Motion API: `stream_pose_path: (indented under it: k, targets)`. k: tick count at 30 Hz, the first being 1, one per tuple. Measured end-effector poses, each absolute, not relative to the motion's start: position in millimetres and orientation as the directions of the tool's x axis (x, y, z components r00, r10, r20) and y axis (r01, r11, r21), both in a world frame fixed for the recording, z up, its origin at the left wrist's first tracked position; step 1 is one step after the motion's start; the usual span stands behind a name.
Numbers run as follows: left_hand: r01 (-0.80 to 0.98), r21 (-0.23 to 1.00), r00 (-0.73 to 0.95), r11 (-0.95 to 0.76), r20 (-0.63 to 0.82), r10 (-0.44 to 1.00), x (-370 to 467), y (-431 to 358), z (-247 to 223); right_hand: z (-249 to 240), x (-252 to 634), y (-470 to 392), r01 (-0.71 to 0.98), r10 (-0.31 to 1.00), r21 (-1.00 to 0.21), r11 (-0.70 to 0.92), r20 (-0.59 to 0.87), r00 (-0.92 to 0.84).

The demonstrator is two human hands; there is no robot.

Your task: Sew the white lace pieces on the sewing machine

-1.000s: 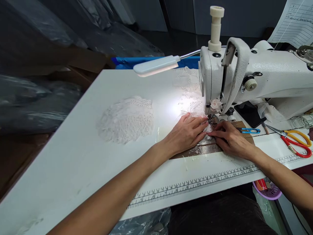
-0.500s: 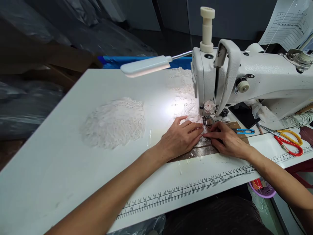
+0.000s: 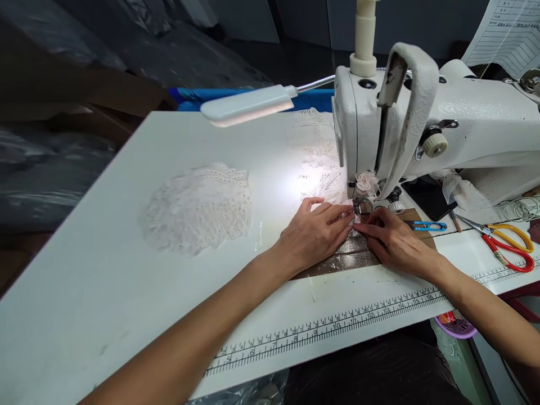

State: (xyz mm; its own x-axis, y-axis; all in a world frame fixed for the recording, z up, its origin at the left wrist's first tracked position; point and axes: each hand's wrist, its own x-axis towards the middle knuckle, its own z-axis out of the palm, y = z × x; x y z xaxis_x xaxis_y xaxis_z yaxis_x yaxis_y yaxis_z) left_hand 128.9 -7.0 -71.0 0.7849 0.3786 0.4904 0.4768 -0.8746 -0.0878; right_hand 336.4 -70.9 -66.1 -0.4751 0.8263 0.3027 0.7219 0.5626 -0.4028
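Note:
White lace fabric lies under the head of the white sewing machine, bunched near the presser foot. My left hand rests flat on the lace just left of the foot, its fingers stretched toward the needle area. On the other side, my right hand pinches the small near edge of the lace in front of the foot, thumb and index finger together. The fingers of both hands almost meet there. Beneath them is a shiny brown plate. My fingers partly hide the stitching spot.
A pile of white lace pieces lies on the table at left. Blue thread snips and red-and-yellow scissors are right of my right hand. A lamp hangs over the table. A ruler strip follows the front edge.
The view has shifted slightly, so the machine appears a little larger and further right. My hands keep nearly the same pose at the presser foot, with the lace little moved.

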Motion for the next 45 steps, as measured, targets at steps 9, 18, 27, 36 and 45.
stream_pose_path:
  k: [9, 18, 27, 36, 45]
  targets:
    - [0.588, -0.097, 0.716, -0.803, 0.525, 0.461, 140, -11, -74, -68, 336, -60, 0.746, 0.831, -0.366, 0.556, 0.255, -0.494]
    - [0.601, -0.12, 0.706, -0.79, 0.543, 0.455, 143, -5, -79, -56, 351, -60, 0.666, 0.899, -0.615, 0.422, 0.188, -0.397]
    - [0.408, 0.009, 0.725, -0.913, 0.604, 0.331, 128, 0, -61, -51, 356, -62, 0.659, 0.932, -0.664, 0.353, 0.189, -0.309]
    - [0.292, 0.224, 0.76, -0.93, 0.536, 0.368, 131, 7, -70, -61, 353, -62, 0.676, 0.905, -0.602, 0.425, 0.291, -0.31]
    - [0.461, 0.32, 0.634, -0.827, 0.533, 0.56, 136, 2, -73, -69, 340, -61, 0.743, 0.845, -0.403, 0.534, 0.219, -0.488]
